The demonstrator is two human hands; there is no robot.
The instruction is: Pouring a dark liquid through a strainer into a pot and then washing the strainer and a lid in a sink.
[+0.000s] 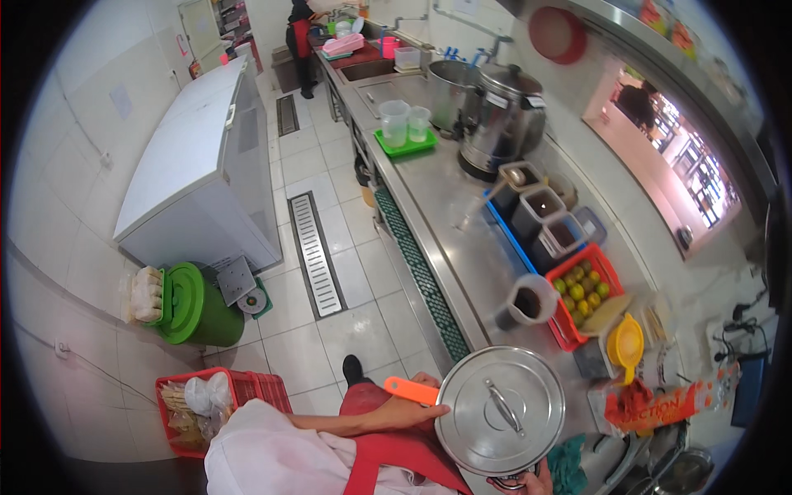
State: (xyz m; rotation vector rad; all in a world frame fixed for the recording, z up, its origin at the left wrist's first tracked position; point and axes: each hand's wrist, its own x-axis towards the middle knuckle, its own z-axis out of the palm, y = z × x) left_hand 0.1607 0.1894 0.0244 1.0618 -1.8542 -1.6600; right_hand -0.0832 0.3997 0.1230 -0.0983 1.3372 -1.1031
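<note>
A round steel pot with a steel lid (pixel 500 409) is held level in front of my apron, by the counter's edge. My left hand (pixel 416 405) grips its left side, thumb on the lid's rim. An orange handle (pixel 409 390) sticks out between thumb and fingers; whether it belongs to a separate utensil I cannot tell. At the near right side my right hand (pixel 533 481) closes around the pot's metal side handle (pixel 510 482). Beyond the pot, a plastic jug (pixel 533 300) of dark liquid stands on the steel counter (pixel 445 213). A teal cloth (pixel 567 465) lies to the right.
A red basket of limes (pixel 594 252), dark-filled containers (pixel 539 207) and a large steel urn (pixel 504 117) line the counter. A yellow strainer (pixel 625 343) rests nearby. On the left are a chest freezer (pixel 179 148), green bin (pixel 204 309) and red crate (pixel 162 411). Another person (pixel 300 46) stands at the far sink.
</note>
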